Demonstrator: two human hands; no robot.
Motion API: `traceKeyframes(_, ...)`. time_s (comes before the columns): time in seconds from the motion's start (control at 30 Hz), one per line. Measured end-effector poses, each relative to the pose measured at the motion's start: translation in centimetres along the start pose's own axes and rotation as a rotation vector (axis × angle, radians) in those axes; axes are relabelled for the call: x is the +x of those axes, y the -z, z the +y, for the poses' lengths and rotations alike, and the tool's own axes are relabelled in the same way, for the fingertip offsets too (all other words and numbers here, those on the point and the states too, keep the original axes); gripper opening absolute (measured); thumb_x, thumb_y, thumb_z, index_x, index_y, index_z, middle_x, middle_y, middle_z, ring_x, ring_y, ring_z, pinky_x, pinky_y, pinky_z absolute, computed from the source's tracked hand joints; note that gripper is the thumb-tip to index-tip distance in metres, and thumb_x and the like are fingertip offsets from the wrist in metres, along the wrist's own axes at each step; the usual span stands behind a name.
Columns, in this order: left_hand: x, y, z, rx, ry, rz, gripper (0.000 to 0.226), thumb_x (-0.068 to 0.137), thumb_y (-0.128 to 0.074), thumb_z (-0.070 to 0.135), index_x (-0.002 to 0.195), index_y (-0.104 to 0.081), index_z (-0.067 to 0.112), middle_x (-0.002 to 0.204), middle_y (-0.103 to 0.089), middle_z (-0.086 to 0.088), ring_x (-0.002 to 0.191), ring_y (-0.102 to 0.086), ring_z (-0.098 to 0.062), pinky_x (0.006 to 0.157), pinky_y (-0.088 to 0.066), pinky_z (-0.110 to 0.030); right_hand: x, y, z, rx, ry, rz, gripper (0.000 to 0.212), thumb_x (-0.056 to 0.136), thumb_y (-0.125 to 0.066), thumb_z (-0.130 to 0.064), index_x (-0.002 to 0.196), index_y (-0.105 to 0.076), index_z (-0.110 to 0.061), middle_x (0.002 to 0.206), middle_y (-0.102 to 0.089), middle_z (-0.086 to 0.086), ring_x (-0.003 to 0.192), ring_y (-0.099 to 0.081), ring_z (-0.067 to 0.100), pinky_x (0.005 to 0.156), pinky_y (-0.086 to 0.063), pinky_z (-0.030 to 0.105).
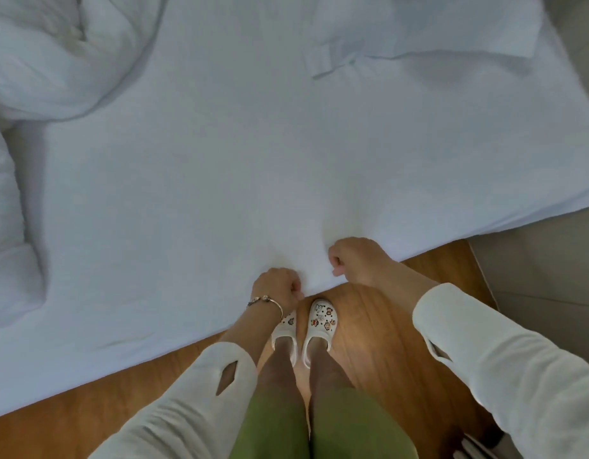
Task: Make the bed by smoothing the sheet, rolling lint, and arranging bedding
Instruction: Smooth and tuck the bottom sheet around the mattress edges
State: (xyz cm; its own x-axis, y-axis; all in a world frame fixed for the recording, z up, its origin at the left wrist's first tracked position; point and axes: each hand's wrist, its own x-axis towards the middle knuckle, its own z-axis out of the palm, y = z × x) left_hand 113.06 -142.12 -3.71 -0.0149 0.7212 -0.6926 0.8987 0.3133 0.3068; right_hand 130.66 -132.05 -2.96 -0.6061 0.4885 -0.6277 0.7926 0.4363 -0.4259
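A white sheet [240, 167] covers the bed, mostly flat with faint creases near its front edge. My left hand [279, 286] grips the sheet's edge with curled fingers; a bracelet sits on that wrist. My right hand [356, 260] grips the same edge a little to the right and farther up. A crumpled white duvet [54, 58] is bunched at the far left. A white pillow [429, 24] lies at the far right, with a folded flap of cloth [326, 59] beside it.
Wooden floor [379, 326] runs along the bed's near side, where my feet stand in white clogs [319, 321]. A beige surface [544, 270] stands at the right, past the bed's corner. More duvet [8, 246] is heaped on the left side.
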Motion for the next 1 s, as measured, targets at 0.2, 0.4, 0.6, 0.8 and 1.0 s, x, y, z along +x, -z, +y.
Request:
traceKeyframes(0.2, 4.6, 2.5, 5.0, 0.158, -0.393, 0.259, 0.031, 0.094, -0.047, 0.030, 0.124, -0.051, 0.023, 0.125, -0.050, 0.002, 0.113, -0.046, -0.020, 0.091, -0.035, -0.028, -1.0, 0.6, 4.5, 0.136, -0.095, 0.440, 0.028, 0.092, -0.061, -0.023, 0.119, -0.060, -0.015, 0.126, -0.049, 0.004, 0.119, -0.039, 0.022, 0.098, -0.035, 0.031)
traceKeyframes(0.4, 12.6, 5.6, 13.0, 0.286, -0.417, 0.329, 0.055, 0.097, -0.035, 0.015, 0.147, -0.023, 0.035, 0.155, -0.018, 0.007, 0.138, -0.020, -0.024, 0.112, -0.017, -0.034, -0.5, 5.1, 12.5, 0.174, -0.230, 0.607, 0.045, 0.098, -0.049, -0.021, 0.143, -0.044, -0.018, 0.156, -0.028, 0.005, 0.144, -0.018, 0.028, 0.115, -0.025, 0.041)
traceKeyframes(0.6, 20.5, 6.9, 22.6, 0.370, -0.363, 0.327, 0.053, 0.099, -0.012, 0.049, 0.148, 0.007, 0.042, 0.159, 0.014, 0.006, 0.145, 0.017, -0.020, 0.117, 0.008, -0.046, -1.4, 9.0, 23.1, -0.119, -0.289, 0.486, 0.060, 0.095, -0.008, -0.059, 0.152, -0.011, -0.041, 0.162, -0.006, -0.008, 0.149, -0.004, 0.018, 0.119, -0.010, 0.050)
traceKeyframes(0.8, 26.6, 6.3, 34.3, 0.527, -0.452, 0.378, 0.057, 0.095, -0.008, 0.057, 0.147, 0.010, 0.042, 0.159, 0.014, 0.007, 0.145, 0.017, -0.024, 0.110, 0.007, -0.063, -5.4, 7.4, 32.0, 0.035, -0.664, 0.686, 0.055, 0.098, -0.009, -0.057, 0.151, 0.001, -0.045, 0.162, 0.004, -0.009, 0.149, 0.006, 0.018, 0.119, -0.001, 0.049)
traceKeyframes(1.0, 31.7, 6.6, 44.1, 0.619, -0.615, 0.350, 0.055, 0.096, -0.008, 0.052, 0.148, 0.006, 0.043, 0.159, 0.010, 0.006, 0.146, 0.013, -0.023, 0.107, 0.005, -0.068, -8.5, 7.3, 37.8, 0.369, -0.878, 0.811, 0.057, 0.097, -0.017, -0.061, 0.148, 0.006, -0.050, 0.160, 0.015, -0.015, 0.148, 0.014, 0.019, 0.118, 0.000, 0.047)
